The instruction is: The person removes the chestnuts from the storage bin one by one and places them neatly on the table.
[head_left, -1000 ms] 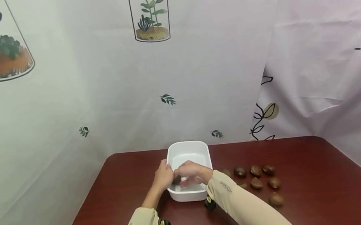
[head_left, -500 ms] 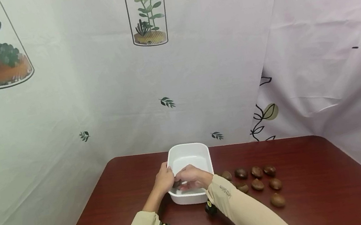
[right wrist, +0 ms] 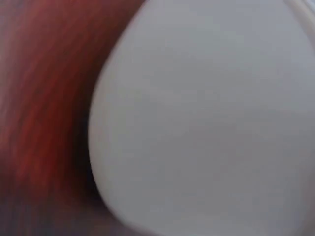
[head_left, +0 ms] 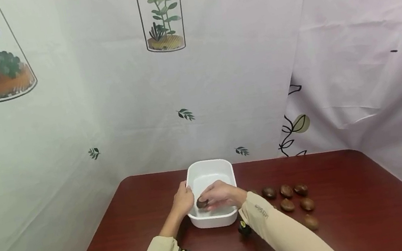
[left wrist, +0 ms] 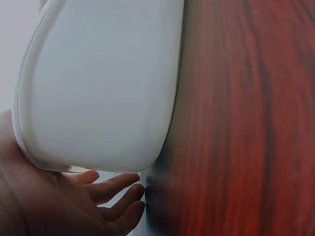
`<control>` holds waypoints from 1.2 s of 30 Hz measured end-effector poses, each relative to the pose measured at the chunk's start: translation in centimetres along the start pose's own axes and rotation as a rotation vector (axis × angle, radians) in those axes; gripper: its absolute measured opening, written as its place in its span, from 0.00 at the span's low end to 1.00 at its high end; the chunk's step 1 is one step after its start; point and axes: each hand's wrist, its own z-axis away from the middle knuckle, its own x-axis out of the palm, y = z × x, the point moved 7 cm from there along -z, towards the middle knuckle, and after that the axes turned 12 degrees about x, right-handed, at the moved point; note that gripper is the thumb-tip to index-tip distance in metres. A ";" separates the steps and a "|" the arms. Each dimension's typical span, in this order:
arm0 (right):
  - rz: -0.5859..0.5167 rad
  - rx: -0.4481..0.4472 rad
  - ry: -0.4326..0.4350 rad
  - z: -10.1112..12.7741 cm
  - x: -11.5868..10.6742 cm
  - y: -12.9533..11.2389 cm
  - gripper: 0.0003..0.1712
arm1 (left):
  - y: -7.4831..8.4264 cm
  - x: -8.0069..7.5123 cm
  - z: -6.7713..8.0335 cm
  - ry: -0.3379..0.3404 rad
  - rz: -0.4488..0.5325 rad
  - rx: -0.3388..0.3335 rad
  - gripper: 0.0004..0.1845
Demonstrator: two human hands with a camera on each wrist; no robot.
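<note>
A white rectangular box (head_left: 216, 221) stands on the dark red table. My left hand (head_left: 183, 198) holds its left side, with the thumb at the rim and the fingers along the outer wall; the left wrist view shows the left hand (left wrist: 78, 201) there beside the box (left wrist: 98, 88). Reaching into the box, my right hand (head_left: 220, 193) pinches a brown chestnut (head_left: 202, 203) at its fingertips, near the left wall. The right wrist view is blurred and holds only the box's outer wall (right wrist: 197, 123) and some table, not the hand.
Several chestnuts (head_left: 287, 204) lie loose on the table (head_left: 338, 191) to the right of the box, some partly hidden by the right sleeve (head_left: 280, 227). A white printed curtain (head_left: 135, 109) hangs behind the table's far edge.
My right hand has drawn back rightward from the left hand with the chestnut, which now shows more plainly. My left hand has stayed on the box's left side.
</note>
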 end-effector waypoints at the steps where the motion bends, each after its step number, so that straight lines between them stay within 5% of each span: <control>1: -0.008 -0.007 0.006 0.3 -0.6 -0.2 0.13 | 0.1 0.1 0.0 -0.001 0.002 0.001 0.22; 10: 0.012 -0.116 0.013 6.1 -6.1 -1.2 0.19 | 0.6 0.5 -0.5 -0.026 0.015 -0.017 0.23; 16: 0.027 -0.150 0.005 10.2 -8.9 0.2 0.22 | 0.3 0.4 -0.8 -0.031 0.004 -0.024 0.23; 36: -0.045 -0.093 -0.095 16.7 -10.7 10.3 0.21 | -0.7 0.0 -0.3 -0.055 -0.007 -0.051 0.24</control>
